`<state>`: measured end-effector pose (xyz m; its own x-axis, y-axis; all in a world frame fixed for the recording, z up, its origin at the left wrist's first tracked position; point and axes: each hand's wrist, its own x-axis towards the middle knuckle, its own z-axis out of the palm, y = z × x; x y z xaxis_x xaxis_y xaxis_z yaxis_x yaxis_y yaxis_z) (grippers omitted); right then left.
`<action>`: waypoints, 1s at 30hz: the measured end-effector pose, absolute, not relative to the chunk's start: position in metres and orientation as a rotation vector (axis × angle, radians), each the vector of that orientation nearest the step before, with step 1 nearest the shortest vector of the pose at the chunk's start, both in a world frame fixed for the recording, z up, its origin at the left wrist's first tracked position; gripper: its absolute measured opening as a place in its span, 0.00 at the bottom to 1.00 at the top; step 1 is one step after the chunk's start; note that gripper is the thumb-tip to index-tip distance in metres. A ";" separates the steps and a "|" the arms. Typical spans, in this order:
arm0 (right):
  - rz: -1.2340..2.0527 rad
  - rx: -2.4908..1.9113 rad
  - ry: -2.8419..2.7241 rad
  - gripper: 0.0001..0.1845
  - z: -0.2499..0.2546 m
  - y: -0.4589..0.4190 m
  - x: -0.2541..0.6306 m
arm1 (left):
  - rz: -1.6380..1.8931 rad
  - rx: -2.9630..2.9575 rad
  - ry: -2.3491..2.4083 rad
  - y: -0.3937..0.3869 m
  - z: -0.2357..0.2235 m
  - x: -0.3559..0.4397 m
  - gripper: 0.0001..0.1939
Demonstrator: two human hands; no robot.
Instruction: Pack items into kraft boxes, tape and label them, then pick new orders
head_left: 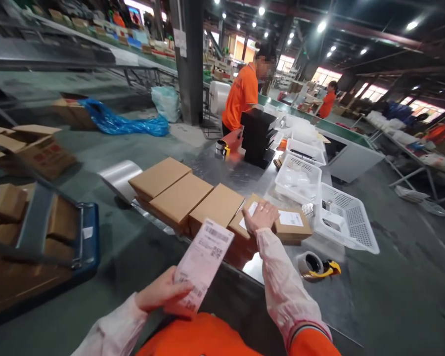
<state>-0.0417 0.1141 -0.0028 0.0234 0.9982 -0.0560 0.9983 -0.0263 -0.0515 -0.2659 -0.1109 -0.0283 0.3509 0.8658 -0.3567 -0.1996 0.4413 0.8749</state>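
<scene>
Labels [203, 262], probably light, bendable and smooth, are pinched in the left hand [160, 291], thumb on top, at the near left of a cardboard box [239, 221]; their lower end seems the surest hold. The right hand [261, 216] rests open, palm down, atop that box.

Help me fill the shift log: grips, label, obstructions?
Left grip holding pale rectangular printed paper label. Right grip flattened on labelled brown cardboard box. Yellow-handled tape dispenser apart, apparently not blocking.
</scene>
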 end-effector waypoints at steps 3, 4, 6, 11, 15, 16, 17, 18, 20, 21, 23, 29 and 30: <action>-0.350 1.642 2.664 0.41 0.008 0.079 -0.048 | 0.934 0.757 1.103 -0.108 -0.013 -0.287 0.30; -0.495 1.367 2.805 0.38 0.014 0.064 -0.050 | 0.963 0.756 1.131 -0.107 -0.010 -0.291 0.30; -0.839 0.968 2.987 0.36 0.026 0.032 -0.054 | 0.988 0.802 1.167 -0.104 -0.008 -0.295 0.29; -2.112 1.334 2.770 0.38 0.026 -0.033 -0.084 | 0.792 1.138 1.111 -0.093 -0.006 -0.287 0.25; -2.416 1.680 2.398 0.26 0.003 -0.052 -0.107 | 0.976 1.085 1.054 -0.074 0.002 -0.283 0.25; -2.383 1.663 2.421 0.25 0.000 -0.051 -0.109 | 1.032 1.020 1.077 -0.069 0.003 -0.282 0.25; -2.342 1.667 2.443 0.25 0.001 -0.048 -0.110 | 1.055 0.975 1.109 -0.064 0.005 -0.282 0.24; -2.293 1.723 2.456 0.25 0.003 -0.043 -0.109 | 1.054 0.960 1.151 -0.059 0.006 -0.281 0.23; -2.139 1.932 2.496 0.25 0.013 -0.028 -0.105 | 1.034 0.977 1.203 -0.053 0.007 -0.279 0.21; -2.042 2.017 2.529 0.25 0.018 -0.021 -0.104 | 1.036 0.980 1.203 -0.050 0.006 -0.277 0.21; -1.897 2.077 2.583 0.22 0.026 -0.009 -0.102 | 1.059 0.986 1.196 -0.047 0.005 -0.273 0.20; -1.785 2.181 2.542 0.20 0.026 0.004 -0.112 | 1.175 0.827 1.355 -0.034 -0.007 -0.269 0.27; -1.767 2.163 2.582 0.19 0.024 0.012 -0.114 | 1.163 0.784 1.325 -0.031 -0.009 -0.271 0.27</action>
